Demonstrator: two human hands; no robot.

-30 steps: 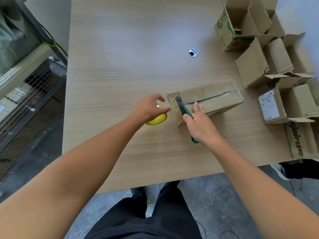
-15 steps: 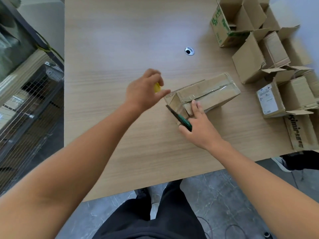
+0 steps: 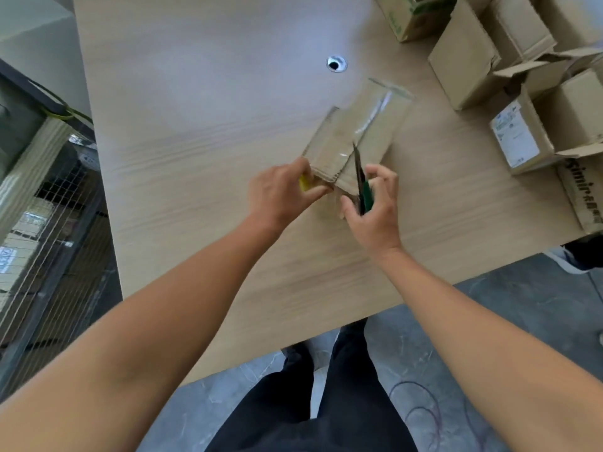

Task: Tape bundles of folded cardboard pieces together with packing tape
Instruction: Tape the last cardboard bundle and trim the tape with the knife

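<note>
One bundle [image 3: 365, 125] of folded cardboard lies on the surface [image 3: 195, 125], right of the middle and angled, its near end between the two hands. A glossy strip of clear tape [image 3: 375, 112] already runs along its top, so the wrapping of this bundle looks nearly finished. The left grip [image 3: 280, 194] is closed round a yellow tape roll [image 3: 305, 183], mostly hidden under the fingers, at the bundle's near left corner. The right grip [image 3: 375, 210] is closed on the green handle of a cutter [image 3: 360, 177], whose dark blade lies over the bundle's near end. I judge the step in hand to be cutting the tape free of the roll; pressing down the loose end would remain. Whether the tape goes all the way round cannot be told.

Along the right edge and far right corner stand cardboard boxes [image 3: 466, 60], among them one with green print [image 3: 408, 17] and one with a white label [image 3: 522, 138]. Several have flaps open, but their insides are out of sight, so their contents cannot be told. None is flattened or taped, so more bundling probably remains
</note>
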